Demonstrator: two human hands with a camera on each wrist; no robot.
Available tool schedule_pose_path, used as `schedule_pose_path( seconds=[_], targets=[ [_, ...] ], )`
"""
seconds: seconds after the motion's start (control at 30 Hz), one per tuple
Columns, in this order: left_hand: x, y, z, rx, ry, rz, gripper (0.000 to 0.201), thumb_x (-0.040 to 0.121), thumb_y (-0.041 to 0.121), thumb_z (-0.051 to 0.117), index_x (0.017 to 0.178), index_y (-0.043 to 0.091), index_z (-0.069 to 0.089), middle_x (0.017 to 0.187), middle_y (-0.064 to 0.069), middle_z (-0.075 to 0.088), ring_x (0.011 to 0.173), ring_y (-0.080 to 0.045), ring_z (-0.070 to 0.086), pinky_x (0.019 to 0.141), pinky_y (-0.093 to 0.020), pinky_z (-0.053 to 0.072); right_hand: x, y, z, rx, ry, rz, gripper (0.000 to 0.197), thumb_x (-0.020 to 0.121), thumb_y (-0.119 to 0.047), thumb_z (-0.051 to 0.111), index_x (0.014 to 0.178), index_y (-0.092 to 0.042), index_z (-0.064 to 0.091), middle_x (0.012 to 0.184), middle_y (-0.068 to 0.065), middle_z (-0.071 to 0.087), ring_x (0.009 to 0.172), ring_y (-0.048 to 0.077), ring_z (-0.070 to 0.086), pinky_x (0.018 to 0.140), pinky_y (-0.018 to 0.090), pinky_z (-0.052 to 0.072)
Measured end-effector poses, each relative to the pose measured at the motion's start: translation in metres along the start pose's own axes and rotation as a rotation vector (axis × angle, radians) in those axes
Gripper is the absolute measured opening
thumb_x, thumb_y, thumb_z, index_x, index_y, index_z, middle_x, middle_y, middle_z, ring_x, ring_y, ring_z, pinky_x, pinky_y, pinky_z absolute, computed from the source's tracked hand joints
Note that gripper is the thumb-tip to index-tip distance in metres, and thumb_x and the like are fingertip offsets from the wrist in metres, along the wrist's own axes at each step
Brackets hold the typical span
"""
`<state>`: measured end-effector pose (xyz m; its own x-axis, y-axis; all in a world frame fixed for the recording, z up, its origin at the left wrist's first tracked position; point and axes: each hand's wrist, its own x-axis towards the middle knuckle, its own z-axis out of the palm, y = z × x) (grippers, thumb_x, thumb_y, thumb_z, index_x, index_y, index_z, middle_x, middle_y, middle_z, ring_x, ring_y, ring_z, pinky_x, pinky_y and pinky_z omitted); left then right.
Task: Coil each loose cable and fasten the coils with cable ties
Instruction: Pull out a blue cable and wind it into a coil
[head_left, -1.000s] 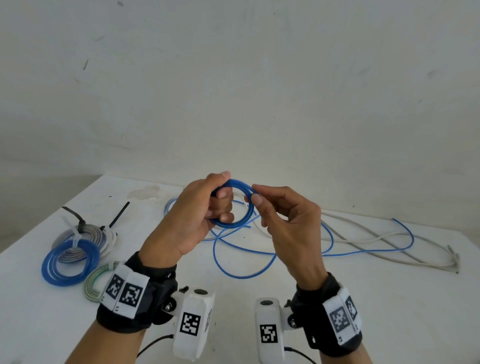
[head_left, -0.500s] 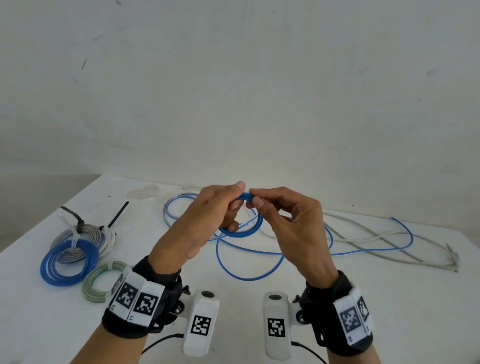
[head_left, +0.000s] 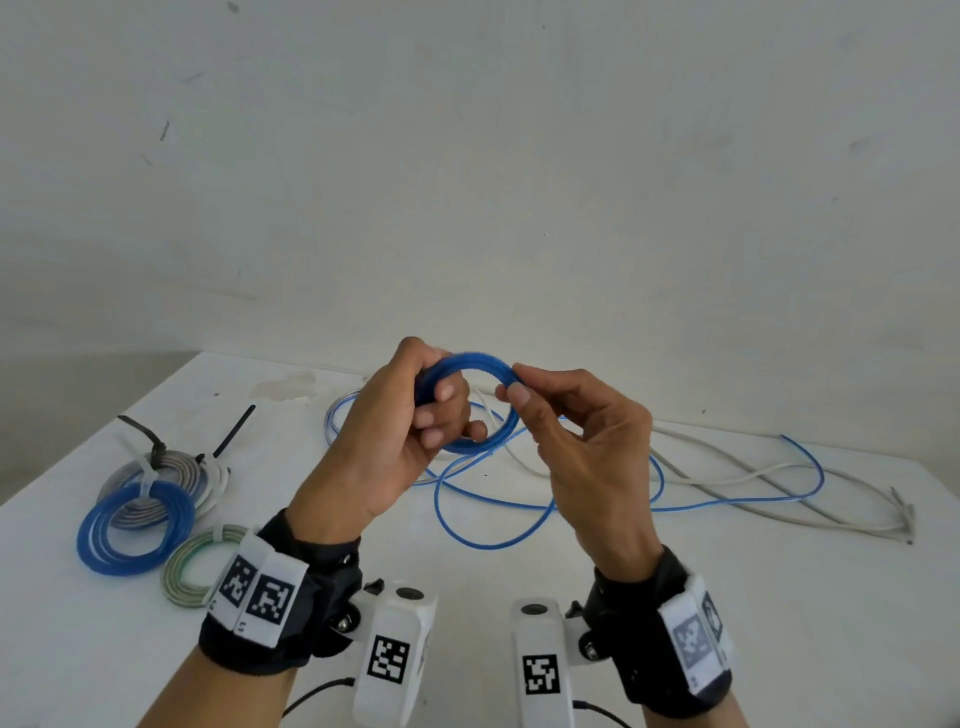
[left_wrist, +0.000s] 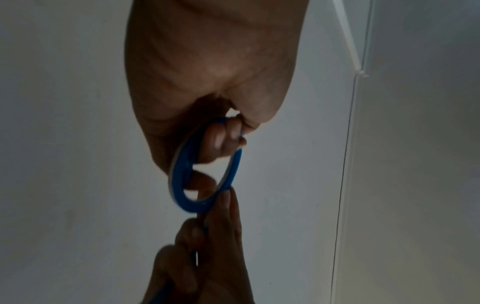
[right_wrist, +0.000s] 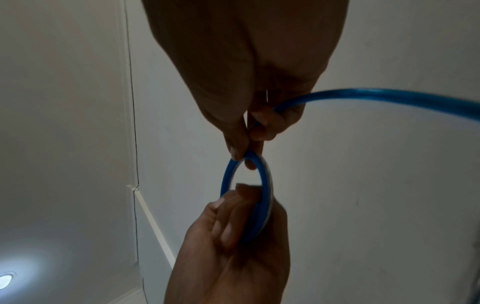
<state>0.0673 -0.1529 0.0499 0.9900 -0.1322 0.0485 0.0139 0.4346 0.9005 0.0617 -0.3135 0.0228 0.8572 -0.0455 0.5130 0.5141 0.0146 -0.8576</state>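
Note:
A small coil of blue cable (head_left: 480, 364) is held up above the white table (head_left: 779, 597). My left hand (head_left: 415, 415) grips the coil's left side, fingers curled through the ring (left_wrist: 179, 185). My right hand (head_left: 524, 389) pinches the coil's right edge (right_wrist: 249, 158) between thumb and forefinger. The rest of the blue cable (head_left: 488, 540) trails loose over the table behind and below the hands, running through the right palm (right_wrist: 363, 95). A loose grey-white cable (head_left: 779, 486) lies tangled with it toward the right.
At the left lie tied coils: a blue one (head_left: 132, 527), a grey one (head_left: 166, 467) with white and black ties, and a green-white one (head_left: 195, 566). A black cable tie (head_left: 236, 436) lies beside them. A bare wall stands behind the table.
The coil has been turned from edge-on and low to upright, facing me. Both hands have risen slightly, and the right fingers have slid along to the coil's right edge.

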Motion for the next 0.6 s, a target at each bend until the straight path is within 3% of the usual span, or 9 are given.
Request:
schedule_pose_path(
  seconds=[0.07,0.13,0.23,0.37,0.47,0.53,0.6],
  targets=[
    [-0.003,0.005,-0.003,0.123,-0.024,-0.042,0.044,0.097,0.017,0.027,0.058,0.011,0.045,0.047,-0.002,0.024,0.044,-0.018,0.022,0.065,-0.035,0.056,0.003,-0.002,-0.006,-0.041,-0.054,-0.008,0.007,0.085,-0.028,0.077,0.092,-0.030,0.079,0.089,0.005,0.078,0.091,0.036,0.069,0.069,0.053,0.050],
    [-0.006,0.008,-0.003,0.181,-0.059,-0.093,0.046,0.099,0.017,0.027,0.061,0.008,0.051,0.047,-0.004,0.026,0.044,-0.018,0.024,0.069,-0.036,0.059,0.004,-0.004,-0.010,-0.092,-0.117,-0.006,0.010,0.087,-0.023,0.077,0.090,-0.032,0.079,0.087,0.002,0.078,0.089,0.032,0.070,0.072,0.056,0.051],
    [-0.006,0.005,-0.003,0.299,-0.066,-0.123,0.051,0.104,0.025,0.037,0.058,0.007,0.052,0.048,-0.004,0.026,0.043,-0.018,0.022,0.074,-0.038,0.060,0.004,-0.005,-0.015,-0.179,-0.191,-0.014,0.014,0.089,-0.017,0.076,0.094,-0.030,0.079,0.083,-0.004,0.077,0.081,0.025,0.068,0.069,0.048,0.051],
    [-0.007,0.001,-0.006,0.484,-0.101,-0.102,0.052,0.106,0.018,0.035,0.058,0.009,0.053,0.050,-0.003,0.027,0.045,-0.017,0.023,0.079,-0.038,0.061,0.004,-0.006,-0.020,-0.323,-0.264,-0.007,0.017,0.091,-0.016,0.075,0.094,-0.032,0.079,0.081,-0.009,0.074,0.075,0.014,0.060,0.064,0.034,0.046],
    [-0.005,-0.003,-0.004,0.457,-0.049,-0.121,0.043,0.104,0.015,0.037,0.067,0.004,0.056,0.055,-0.002,0.026,0.047,-0.015,0.027,0.070,-0.033,0.057,0.004,-0.004,-0.020,-0.352,-0.257,-0.022,0.018,0.092,-0.016,0.073,0.095,-0.033,0.078,0.080,-0.017,0.072,0.075,0.011,0.061,0.063,0.032,0.047],
    [-0.002,-0.006,-0.002,0.426,-0.030,-0.129,0.039,0.102,0.016,0.038,0.070,0.004,0.055,0.059,-0.003,0.023,0.050,-0.015,0.025,0.059,-0.030,0.046,0.004,-0.003,-0.017,-0.340,-0.241,-0.037,0.016,0.092,-0.018,0.073,0.096,-0.033,0.078,0.082,-0.018,0.073,0.079,0.014,0.063,0.065,0.036,0.050],
    [0.000,-0.007,-0.002,0.392,-0.003,-0.120,0.034,0.102,0.019,0.041,0.073,0.005,0.054,0.069,-0.009,0.017,0.052,-0.016,0.021,0.053,-0.029,0.036,0.003,-0.003,-0.015,-0.293,-0.226,-0.040,0.016,0.092,-0.019,0.073,0.100,-0.032,0.079,0.086,-0.018,0.075,0.083,0.012,0.067,0.064,0.027,0.050]
  ],
)
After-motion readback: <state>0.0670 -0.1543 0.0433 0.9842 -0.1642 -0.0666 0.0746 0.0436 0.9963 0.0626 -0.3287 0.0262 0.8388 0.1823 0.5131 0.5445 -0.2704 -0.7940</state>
